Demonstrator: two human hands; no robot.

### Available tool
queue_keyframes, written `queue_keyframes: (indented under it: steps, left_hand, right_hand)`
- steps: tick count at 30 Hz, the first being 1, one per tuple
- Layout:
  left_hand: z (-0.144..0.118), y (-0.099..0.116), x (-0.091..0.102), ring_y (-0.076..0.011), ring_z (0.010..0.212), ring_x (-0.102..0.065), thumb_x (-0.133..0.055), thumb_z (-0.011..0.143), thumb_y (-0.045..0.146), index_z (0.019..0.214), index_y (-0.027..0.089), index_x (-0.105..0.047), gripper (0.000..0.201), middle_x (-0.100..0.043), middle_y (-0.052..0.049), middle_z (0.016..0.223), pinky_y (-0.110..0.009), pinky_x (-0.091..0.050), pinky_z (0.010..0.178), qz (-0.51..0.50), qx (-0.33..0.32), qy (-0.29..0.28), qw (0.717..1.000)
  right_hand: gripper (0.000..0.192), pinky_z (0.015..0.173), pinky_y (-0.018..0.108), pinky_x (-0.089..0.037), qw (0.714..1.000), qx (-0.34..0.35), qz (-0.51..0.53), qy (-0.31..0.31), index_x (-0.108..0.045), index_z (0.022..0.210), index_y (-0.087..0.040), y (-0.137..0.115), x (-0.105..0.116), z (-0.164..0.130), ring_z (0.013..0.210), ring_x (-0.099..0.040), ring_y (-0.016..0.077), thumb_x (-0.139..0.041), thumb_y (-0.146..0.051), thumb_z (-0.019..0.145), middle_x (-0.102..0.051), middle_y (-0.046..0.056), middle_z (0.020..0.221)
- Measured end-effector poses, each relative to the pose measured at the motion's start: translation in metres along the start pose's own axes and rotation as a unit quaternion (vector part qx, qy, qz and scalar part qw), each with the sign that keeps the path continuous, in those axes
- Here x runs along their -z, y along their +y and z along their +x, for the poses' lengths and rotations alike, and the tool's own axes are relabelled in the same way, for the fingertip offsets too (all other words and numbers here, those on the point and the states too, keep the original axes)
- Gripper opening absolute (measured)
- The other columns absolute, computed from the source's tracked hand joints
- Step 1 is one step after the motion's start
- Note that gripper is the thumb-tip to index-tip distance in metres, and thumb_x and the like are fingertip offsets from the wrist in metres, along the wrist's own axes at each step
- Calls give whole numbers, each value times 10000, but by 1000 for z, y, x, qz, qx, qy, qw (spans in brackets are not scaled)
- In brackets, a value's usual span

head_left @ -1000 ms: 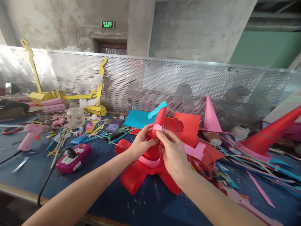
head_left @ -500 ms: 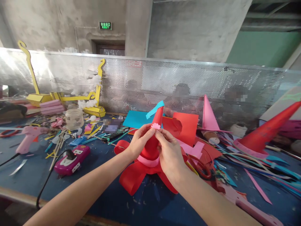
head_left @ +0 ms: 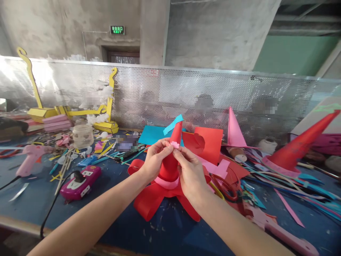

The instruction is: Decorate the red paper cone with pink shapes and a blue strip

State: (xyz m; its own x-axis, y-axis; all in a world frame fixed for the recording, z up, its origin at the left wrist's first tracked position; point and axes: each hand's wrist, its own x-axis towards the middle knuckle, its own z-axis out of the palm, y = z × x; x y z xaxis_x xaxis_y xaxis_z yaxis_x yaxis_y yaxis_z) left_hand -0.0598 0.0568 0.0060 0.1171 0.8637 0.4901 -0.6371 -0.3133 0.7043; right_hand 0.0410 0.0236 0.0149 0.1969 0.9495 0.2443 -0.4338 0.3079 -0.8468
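A small pink paper flower (head_left: 174, 144) is pinched between the fingertips of my left hand (head_left: 156, 158) and my right hand (head_left: 190, 167). Both hands are closed on it, in front of a red paper cone hat (head_left: 170, 170). A light blue paper strip (head_left: 173, 124) crosses the cone's tip, and a pink band (head_left: 167, 183) rings its base. Broad red paper loops (head_left: 149, 204) spread out beneath the cone on the blue table. Part of the cone is hidden behind my fingers.
Left lie a purple power strip (head_left: 81, 182), a pink glue gun (head_left: 30, 158) and a clear jar (head_left: 82, 136). Right are red-handled scissors (head_left: 225, 188), another pink glue gun (head_left: 283, 234), a pink cone (head_left: 236, 129) and a red cone (head_left: 298, 147). A perforated metal screen (head_left: 183, 85) stands behind.
The view has shifted slightly. Both hands still pinch the pink flower, whose scalloped face now shows a little more clearly.
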Motion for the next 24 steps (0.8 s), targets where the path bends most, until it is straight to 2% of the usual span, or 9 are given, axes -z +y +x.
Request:
queue_keyframes:
  steps: [4, 9, 11, 18, 24]
  left_hand:
    - [1, 1, 4, -125, 856, -603, -763, 774, 262, 709, 146, -644, 179, -621, -42, 1087, -274, -475, 850, 4, -2, -10, 1000]
    - [4, 3, 7, -109, 807, -592, -787, 749, 280, 705, 142, -643, 205, -600, -46, 1169, -264, -491, 765, 17, 16, -9, 1000]
    - [4, 4, 9, -110, 810, -588, -790, 749, 283, 710, 141, -644, 207, -597, -49, 1169, -262, -492, 758, 27, 15, -13, 999]
    - [6, 4, 11, -104, 821, -579, -776, 775, 258, 726, 140, -666, 169, -579, -50, 1137, -248, -492, 770, 35, 0, -29, 999]
    - [5, 9, 7, -98, 769, -575, -802, 735, 276, 688, 129, -652, 215, -597, -53, 1127, -256, -482, 745, 27, 21, 0, 999]
  right_hand:
    - [174, 836, 357, -467, 999, -2, -22, -31, -777, 768, -244, -1, 5, -2, 848, -622, 196, -844, -338, 638, -739, 16, 856]
    - [166, 603, 288, -405, 994, 58, -96, 4, -702, 708, -214, -15, 12, -2, 615, -479, 125, -810, -338, 683, -607, -32, 676]
    - [197, 561, 278, -366, 988, 84, -132, -4, -685, 718, -208, -20, 12, -1, 583, -443, 115, -792, -373, 710, -558, -42, 647]
    - [244, 558, 286, -336, 965, 129, -229, -26, -635, 703, -208, -20, 10, 3, 575, -417, 117, -732, -419, 776, -496, -52, 612]
    - [208, 561, 281, -326, 952, 143, -271, -19, -615, 698, -204, -17, 10, 3, 601, -394, 121, -692, -368, 800, -482, -50, 630]
